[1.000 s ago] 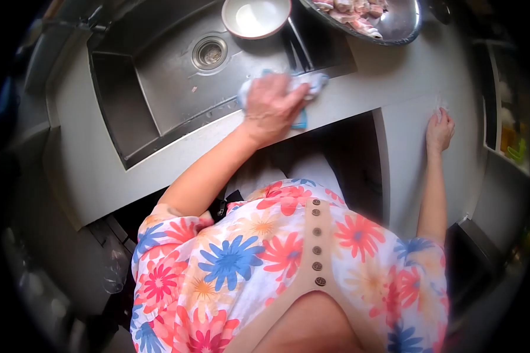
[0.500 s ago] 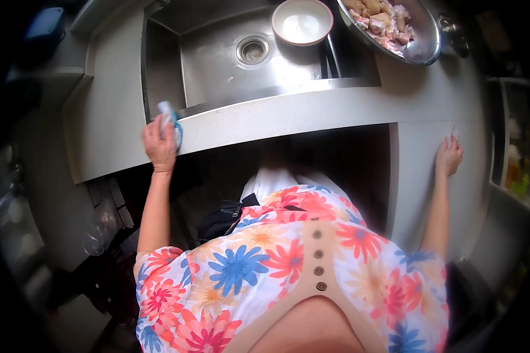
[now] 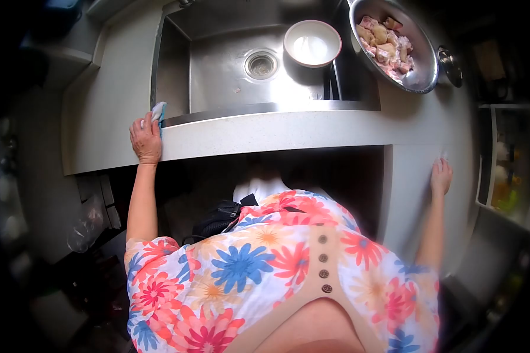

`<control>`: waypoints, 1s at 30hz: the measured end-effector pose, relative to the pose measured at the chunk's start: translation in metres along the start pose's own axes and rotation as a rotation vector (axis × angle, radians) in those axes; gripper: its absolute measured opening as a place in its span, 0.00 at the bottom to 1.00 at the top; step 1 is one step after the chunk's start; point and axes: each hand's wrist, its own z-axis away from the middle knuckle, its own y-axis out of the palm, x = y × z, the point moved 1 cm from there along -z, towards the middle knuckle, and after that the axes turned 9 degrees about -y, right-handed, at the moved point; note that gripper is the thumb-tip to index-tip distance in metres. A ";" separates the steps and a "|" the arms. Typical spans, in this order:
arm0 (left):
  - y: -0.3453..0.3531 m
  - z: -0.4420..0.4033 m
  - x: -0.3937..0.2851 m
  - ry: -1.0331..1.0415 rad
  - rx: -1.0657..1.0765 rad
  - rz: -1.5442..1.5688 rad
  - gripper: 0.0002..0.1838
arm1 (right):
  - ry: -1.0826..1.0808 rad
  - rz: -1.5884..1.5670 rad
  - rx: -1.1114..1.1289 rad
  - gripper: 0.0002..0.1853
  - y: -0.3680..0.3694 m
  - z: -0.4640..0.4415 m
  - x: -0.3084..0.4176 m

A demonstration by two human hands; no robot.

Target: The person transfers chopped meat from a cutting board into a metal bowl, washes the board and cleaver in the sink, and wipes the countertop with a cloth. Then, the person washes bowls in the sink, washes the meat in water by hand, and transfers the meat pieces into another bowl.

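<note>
My left hand (image 3: 146, 141) is closed on a white and blue cloth (image 3: 159, 110), pressed to the counter at the front left corner of the steel sink (image 3: 229, 73). At the far right, my right hand (image 3: 441, 176) rests on the light counter (image 3: 415, 165) with its fingers drawn together. A small whitish patch shows at those fingertips, too faint to name. Inside the sink, a white bowl with a reddish rim (image 3: 312, 44) sits to the right of the drain (image 3: 261, 65).
A large metal basin (image 3: 421, 76) holding chunks of raw meat (image 3: 386, 47) stands right of the sink. Beside it is a shiny metal lid or dish (image 3: 450, 67). A rack with bottles (image 3: 503, 170) is at the far right. A clear plastic bag (image 3: 87, 226) hangs low on the left.
My left hand has shifted left with the cloth along the sink's front corner. My right hand stays on the right counter. The view has tilted, so the sink and basin appear lower.
</note>
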 end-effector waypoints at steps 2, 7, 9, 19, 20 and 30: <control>0.005 -0.007 0.014 -0.015 -0.039 -0.062 0.15 | 0.016 -0.090 0.089 0.20 -0.004 -0.007 -0.033; 0.015 -0.045 0.032 -0.191 -0.031 -0.203 0.15 | -0.095 -0.240 -0.208 0.15 -0.051 0.017 0.025; -0.015 -0.066 0.007 -0.141 -0.190 -0.189 0.15 | -0.249 -0.531 -0.237 0.12 -0.056 0.020 0.076; 0.042 -0.069 -0.241 0.595 0.716 0.091 0.05 | -0.648 -0.331 -0.309 0.07 -0.033 0.032 0.221; 0.055 -0.061 -0.250 0.622 0.749 0.124 0.05 | -0.634 -0.316 -0.290 0.07 -0.035 0.036 0.218; 0.110 -0.086 -0.335 0.616 0.613 0.433 0.08 | -0.640 -0.300 -0.249 0.07 -0.051 0.039 0.224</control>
